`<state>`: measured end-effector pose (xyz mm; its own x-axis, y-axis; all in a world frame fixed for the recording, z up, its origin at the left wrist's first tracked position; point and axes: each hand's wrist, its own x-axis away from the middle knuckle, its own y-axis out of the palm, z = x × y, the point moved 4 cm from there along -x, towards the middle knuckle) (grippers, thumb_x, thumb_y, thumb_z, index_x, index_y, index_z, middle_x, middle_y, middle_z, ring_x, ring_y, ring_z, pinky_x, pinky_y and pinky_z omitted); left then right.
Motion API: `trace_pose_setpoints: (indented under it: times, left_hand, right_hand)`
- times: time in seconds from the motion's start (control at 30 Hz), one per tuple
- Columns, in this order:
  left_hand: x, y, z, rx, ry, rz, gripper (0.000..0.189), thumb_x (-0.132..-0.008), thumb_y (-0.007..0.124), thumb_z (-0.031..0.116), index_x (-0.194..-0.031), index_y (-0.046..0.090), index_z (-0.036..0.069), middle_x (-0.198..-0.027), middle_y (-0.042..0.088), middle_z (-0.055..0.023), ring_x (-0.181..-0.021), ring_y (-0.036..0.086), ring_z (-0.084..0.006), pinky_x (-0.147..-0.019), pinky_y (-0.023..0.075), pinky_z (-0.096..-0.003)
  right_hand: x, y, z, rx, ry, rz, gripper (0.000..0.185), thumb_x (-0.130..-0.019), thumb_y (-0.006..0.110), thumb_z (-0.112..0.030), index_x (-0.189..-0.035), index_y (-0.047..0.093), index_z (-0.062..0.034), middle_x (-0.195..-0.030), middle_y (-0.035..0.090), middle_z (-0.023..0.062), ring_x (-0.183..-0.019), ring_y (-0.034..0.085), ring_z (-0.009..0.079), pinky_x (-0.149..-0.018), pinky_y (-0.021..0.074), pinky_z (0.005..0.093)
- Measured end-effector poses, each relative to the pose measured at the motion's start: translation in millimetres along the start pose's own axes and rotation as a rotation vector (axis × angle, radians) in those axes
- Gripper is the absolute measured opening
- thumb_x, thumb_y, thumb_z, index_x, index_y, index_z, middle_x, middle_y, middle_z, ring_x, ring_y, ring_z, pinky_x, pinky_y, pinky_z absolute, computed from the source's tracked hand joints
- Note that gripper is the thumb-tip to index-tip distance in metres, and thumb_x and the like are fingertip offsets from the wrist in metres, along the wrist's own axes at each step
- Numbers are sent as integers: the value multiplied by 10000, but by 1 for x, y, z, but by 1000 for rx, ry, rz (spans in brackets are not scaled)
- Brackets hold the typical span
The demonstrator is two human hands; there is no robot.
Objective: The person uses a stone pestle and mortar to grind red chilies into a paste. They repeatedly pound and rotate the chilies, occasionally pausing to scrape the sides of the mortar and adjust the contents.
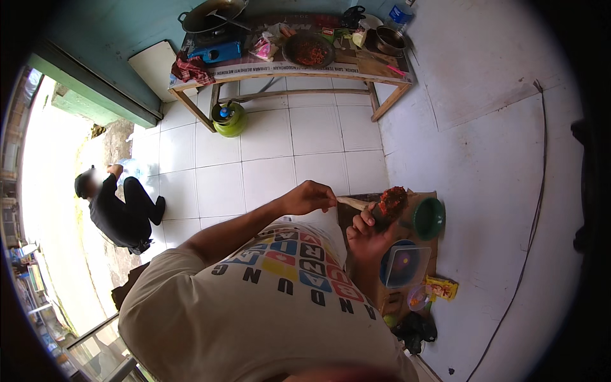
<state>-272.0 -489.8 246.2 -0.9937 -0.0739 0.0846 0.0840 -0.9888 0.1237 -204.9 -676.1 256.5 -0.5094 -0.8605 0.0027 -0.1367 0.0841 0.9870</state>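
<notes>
My left hand [309, 197] pinches the thin end of a pale wooden utensil [352, 202] in front of my body. The utensil's other end runs up to the fingers of my right hand, so its full shape is hidden. In my right hand [366, 238] is a dark pestle [382, 218], its head coated with red chili paste [394, 201]. Beneath this hand stands a low surface [422, 196] with a green plastic bowl [428, 218], a blue basin [387, 255] and a clear plastic container [411, 272].
A wooden table [267, 75] holds a stone mortar [309, 50] with chili paste, a blue gas stove [215, 51], a wok [210, 16] and a saucepan [390, 40]. Below it stands a green gas cylinder [230, 122]. A person [117, 210] crouches at the doorway. A wall [487, 191] borders the right.
</notes>
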Motion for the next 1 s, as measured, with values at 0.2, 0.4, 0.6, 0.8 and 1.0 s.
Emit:
trace_pose_setpoints:
  times: [0.2, 0.4, 0.6, 0.8, 1.0]
  left_hand:
    - [-66, -72, 35, -230, -115, 32, 238, -963, 633, 178, -847, 685, -22, -717, 676, -74, -685, 646, -143, -641, 512, -294]
    - [-96, -111, 64, -159, 52, 108, 68, -919, 664, 41, -912, 676, -26, -815, 695, -70, -782, 668, -138, -740, 548, -303]
    - [-117, -165, 48, 38, -139, 54, 101, -951, 635, 63, -904, 668, -20, -835, 686, -81, -755, 628, -137, -718, 520, -297]
    - [-172, -198, 54, 46, 4, -124, 95, -946, 649, 63, -911, 667, -23, -822, 678, -53, -792, 630, -121, -756, 521, -294]
    - [-228, -252, 63, -76, -61, -322, 134, -964, 638, 115, -911, 659, -6, -842, 677, -31, -825, 618, -110, -807, 504, -278]
  right_hand:
    - [-115, 6, -28, -4, 153, -26, 562, -973, 533, -545, -1277, 469, -76, -898, 504, -14, -698, 382, 95, -639, 297, 283]
    - [-204, 22, -45, 18, 282, -101, 551, -998, 459, -551, -1286, 470, -82, -852, 499, -11, -683, 369, 100, -626, 291, 286]
    - [-245, 17, -47, 31, 283, -100, 589, -991, 383, -641, -1259, 531, -137, -904, 519, 16, -712, 356, 107, -639, 292, 289]
    - [-267, 12, -48, 38, 141, -21, 608, -981, 431, -623, -1292, 509, -107, -902, 520, 6, -715, 358, 107, -649, 290, 292]
    - [-312, 17, -32, -23, -51, -63, 617, -989, 454, -588, -1322, 476, -70, -930, 530, 5, -744, 395, 116, -670, 316, 311]
